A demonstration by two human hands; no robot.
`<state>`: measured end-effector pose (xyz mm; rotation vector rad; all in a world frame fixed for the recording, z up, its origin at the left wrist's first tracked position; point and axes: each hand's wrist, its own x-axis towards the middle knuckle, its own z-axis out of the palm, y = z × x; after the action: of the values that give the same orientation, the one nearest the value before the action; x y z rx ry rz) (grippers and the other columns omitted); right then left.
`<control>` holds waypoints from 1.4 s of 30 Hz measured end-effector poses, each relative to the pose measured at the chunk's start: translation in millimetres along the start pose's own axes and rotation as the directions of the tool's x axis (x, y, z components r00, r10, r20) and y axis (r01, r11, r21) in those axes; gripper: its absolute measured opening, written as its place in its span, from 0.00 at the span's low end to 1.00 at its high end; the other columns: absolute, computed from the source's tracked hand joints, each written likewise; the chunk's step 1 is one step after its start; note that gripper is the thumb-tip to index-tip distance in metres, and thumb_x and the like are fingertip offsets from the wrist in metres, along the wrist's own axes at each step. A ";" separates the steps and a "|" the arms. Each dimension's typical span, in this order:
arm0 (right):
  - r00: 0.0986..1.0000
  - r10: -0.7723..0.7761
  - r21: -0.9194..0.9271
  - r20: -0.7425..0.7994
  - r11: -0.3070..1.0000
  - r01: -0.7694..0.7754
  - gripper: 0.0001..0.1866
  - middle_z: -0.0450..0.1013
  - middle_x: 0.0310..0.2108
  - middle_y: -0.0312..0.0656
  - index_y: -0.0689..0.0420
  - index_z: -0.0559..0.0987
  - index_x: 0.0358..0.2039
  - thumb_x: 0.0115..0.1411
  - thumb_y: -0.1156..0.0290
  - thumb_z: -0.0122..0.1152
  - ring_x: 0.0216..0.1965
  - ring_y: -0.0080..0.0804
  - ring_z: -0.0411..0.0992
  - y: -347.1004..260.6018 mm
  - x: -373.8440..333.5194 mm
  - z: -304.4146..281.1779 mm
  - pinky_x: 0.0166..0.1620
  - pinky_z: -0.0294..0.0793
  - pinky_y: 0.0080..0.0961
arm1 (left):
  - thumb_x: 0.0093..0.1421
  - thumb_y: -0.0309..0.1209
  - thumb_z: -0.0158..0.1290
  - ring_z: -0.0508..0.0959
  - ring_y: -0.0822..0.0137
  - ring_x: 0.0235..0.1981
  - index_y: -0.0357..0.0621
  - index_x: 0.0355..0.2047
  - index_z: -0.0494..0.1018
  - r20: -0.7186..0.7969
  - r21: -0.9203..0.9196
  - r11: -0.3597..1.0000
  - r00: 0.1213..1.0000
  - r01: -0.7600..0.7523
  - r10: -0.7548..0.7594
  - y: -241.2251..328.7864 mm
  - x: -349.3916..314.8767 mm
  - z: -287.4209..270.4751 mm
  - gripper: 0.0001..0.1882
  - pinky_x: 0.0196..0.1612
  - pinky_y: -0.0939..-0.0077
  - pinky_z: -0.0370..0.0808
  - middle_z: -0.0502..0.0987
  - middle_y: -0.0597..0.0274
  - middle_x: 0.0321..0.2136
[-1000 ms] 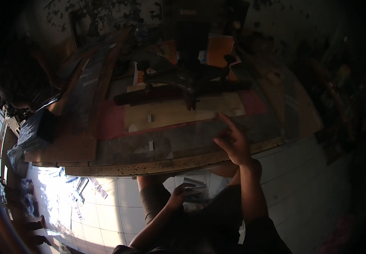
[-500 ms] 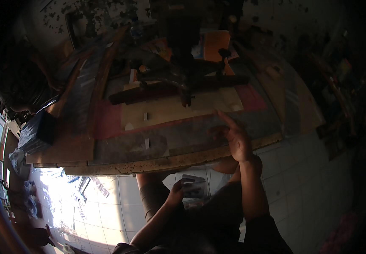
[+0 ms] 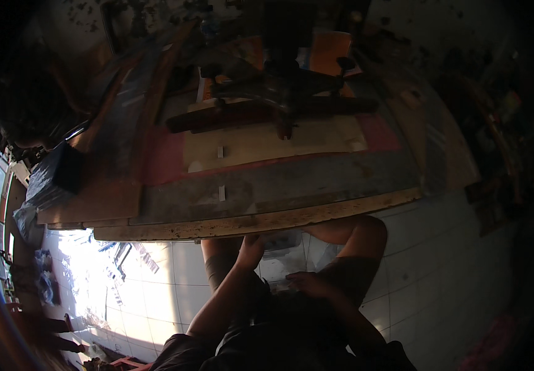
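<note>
My left hand [image 3: 251, 252] is just below the table's front edge, closed on the near side of a clear plastic packet [image 3: 282, 243] with something dark inside. The table edge partly covers the packet. Lower, over my lap, my right hand [image 3: 309, 284] has its fingers bent together beside a small pale, shiny thing [image 3: 278, 287]. What those fingers hold, if anything, is too dark to make out. On the table, a dark metal press with a long crossbar [image 3: 242, 113] stands over a cream sheet [image 3: 261, 148], which lies on a red sheet [image 3: 165, 154].
Two small pale pieces lie in line, one on the cream sheet [image 3: 220, 151], one on the grey tabletop [image 3: 222, 193]. A plastic-wrapped dark block [image 3: 57, 176] sits at the table's left. Bright scraps [image 3: 122, 263] lie on the tiled floor. Another person's arm [image 3: 66, 93] shows at far left.
My right hand has come down from above the table's front edge to my lap. My left hand has moved up and forward with the packet, toward the table edge. The view has shifted slightly.
</note>
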<state>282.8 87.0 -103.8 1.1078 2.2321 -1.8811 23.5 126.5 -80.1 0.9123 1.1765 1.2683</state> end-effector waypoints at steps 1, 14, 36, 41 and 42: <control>0.996 0.086 -0.229 -0.003 0.970 -0.084 0.21 0.75 0.58 0.45 0.54 0.75 0.61 0.69 0.66 0.58 0.59 0.39 0.73 8.4 0.6 6.6 0.62 0.71 0.35 | 0.63 0.28 0.53 0.78 0.64 0.50 0.37 0.53 0.75 -0.048 0.001 1.000 0.999 -0.023 0.023 -3.3 0.5 0.2 0.19 0.55 0.66 0.72 0.81 0.55 0.46; 0.916 0.330 0.738 -0.228 0.672 -0.059 0.25 0.80 0.42 0.41 0.63 0.81 0.48 0.73 0.53 0.45 0.40 0.27 0.74 -16.2 -10.1 -73.7 0.44 0.73 0.29 | 0.59 0.20 0.55 0.78 0.61 0.53 0.33 0.57 0.68 0.335 0.068 0.998 0.942 -0.003 -0.020 60.1 -52.7 -5.1 0.25 0.58 0.67 0.73 0.79 0.52 0.49; -0.212 -0.209 -0.284 -0.955 0.853 0.438 0.42 0.74 0.42 0.46 0.60 0.54 0.69 0.63 0.62 0.67 0.38 0.31 0.74 -214.1 -120.4 -145.5 0.41 0.74 0.25 | 0.63 0.19 0.59 0.80 0.59 0.52 0.31 0.52 0.72 0.837 -0.052 0.985 0.531 -0.163 0.132 104.3 -93.6 9.4 0.17 0.50 0.68 0.78 0.79 0.47 0.49; -0.015 -0.382 -0.375 -0.924 0.912 -0.164 0.52 0.62 0.62 0.60 0.62 0.48 0.72 0.59 0.57 0.71 0.61 0.51 0.65 -165.2 -75.9 -218.6 0.62 0.66 0.48 | 0.60 0.17 0.59 0.77 0.58 0.58 0.33 0.51 0.73 0.690 0.056 0.998 0.720 0.041 -0.068 96.0 -97.6 26.0 0.17 0.60 0.67 0.74 0.78 0.50 0.53; -0.018 -0.397 -0.378 -0.917 0.884 -0.275 0.53 0.55 0.66 0.62 0.60 0.48 0.73 0.58 0.56 0.72 0.65 0.55 0.59 -155.2 -72.9 -226.7 0.65 0.60 0.51 | 0.60 0.16 0.59 0.76 0.58 0.58 0.33 0.51 0.73 0.671 0.081 0.997 0.739 0.009 -0.061 85.2 -98.9 26.1 0.18 0.61 0.66 0.74 0.77 0.50 0.53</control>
<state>350.5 244.2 123.1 2.8537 2.8977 0.1064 38.1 42.0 21.7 1.2608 0.6470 0.7434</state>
